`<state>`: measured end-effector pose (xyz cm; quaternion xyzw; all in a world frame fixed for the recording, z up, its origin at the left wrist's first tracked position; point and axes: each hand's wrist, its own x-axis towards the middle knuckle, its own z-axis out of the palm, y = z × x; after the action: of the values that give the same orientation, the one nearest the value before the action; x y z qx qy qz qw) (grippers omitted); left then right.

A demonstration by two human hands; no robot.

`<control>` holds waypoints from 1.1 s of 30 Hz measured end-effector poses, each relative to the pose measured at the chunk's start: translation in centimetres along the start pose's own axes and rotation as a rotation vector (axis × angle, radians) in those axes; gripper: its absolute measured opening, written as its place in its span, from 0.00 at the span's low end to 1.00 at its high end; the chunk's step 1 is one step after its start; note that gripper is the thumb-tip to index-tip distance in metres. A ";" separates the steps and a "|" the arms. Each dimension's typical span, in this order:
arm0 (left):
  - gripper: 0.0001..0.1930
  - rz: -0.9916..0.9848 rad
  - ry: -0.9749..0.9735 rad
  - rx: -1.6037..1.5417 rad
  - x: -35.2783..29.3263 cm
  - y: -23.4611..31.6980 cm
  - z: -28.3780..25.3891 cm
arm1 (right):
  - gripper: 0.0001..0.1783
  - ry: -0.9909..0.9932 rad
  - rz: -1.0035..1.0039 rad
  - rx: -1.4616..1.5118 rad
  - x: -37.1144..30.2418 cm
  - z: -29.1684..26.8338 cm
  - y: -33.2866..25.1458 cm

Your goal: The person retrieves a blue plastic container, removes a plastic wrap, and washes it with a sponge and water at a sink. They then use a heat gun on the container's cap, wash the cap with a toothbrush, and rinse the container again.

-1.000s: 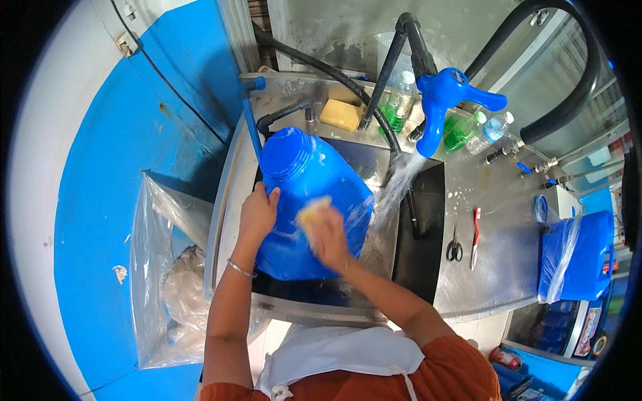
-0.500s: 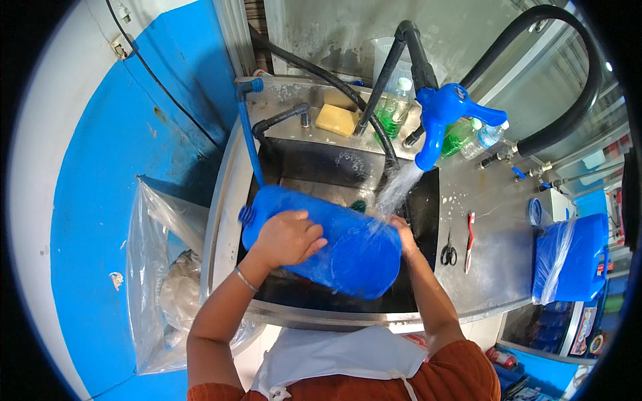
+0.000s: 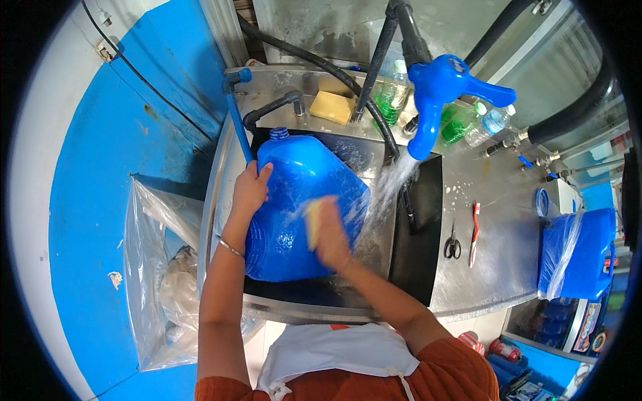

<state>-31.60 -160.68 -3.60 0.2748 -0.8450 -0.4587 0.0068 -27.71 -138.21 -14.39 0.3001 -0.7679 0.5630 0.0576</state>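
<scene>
A big blue plastic jug (image 3: 284,217) rests in the metal sink (image 3: 413,267), its ridged neck toward the back. Its surface is wet. My left hand (image 3: 250,190) grips the jug's left edge, with the thumb lying on top. My right hand (image 3: 332,239), smeared by motion, presses a yellow sponge (image 3: 312,224) on the jug's broad side. From the blue faucet (image 3: 428,107) water (image 3: 394,184) pours just right of the jug.
Behind the basin lie a yellow block sponge (image 3: 332,107) and several bottles, one with green liquid (image 3: 391,100). On the right counter are scissors (image 3: 453,246), a red-and-white toothbrush (image 3: 475,234) and another blue jug (image 3: 578,254). A clear plastic bag (image 3: 157,267) hangs at the left.
The jug has turned, its neck swinging from the left to the back, and sits out of the main stream. My left hand moved to its edge. My right hand now holds a sponge.
</scene>
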 end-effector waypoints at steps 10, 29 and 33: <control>0.24 -0.002 0.073 0.051 0.4 -1.3 -0.2 | 0.37 -0.179 0.064 -0.107 -4.6 0.6 -5.2; 0.21 0.324 0.058 0.276 -5.8 4.4 2.3 | 0.16 -0.027 -0.337 -0.500 14.7 -3.8 -6.0; 0.21 0.352 -0.013 0.292 -8.6 4.6 1.5 | 0.14 -0.125 -0.193 -0.111 15.1 -9.2 -4.5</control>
<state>-26.78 -153.52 1.20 0.1184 -0.9374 -0.3250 0.0414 -39.89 -136.73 -0.89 0.4034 -0.7677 0.4915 0.0799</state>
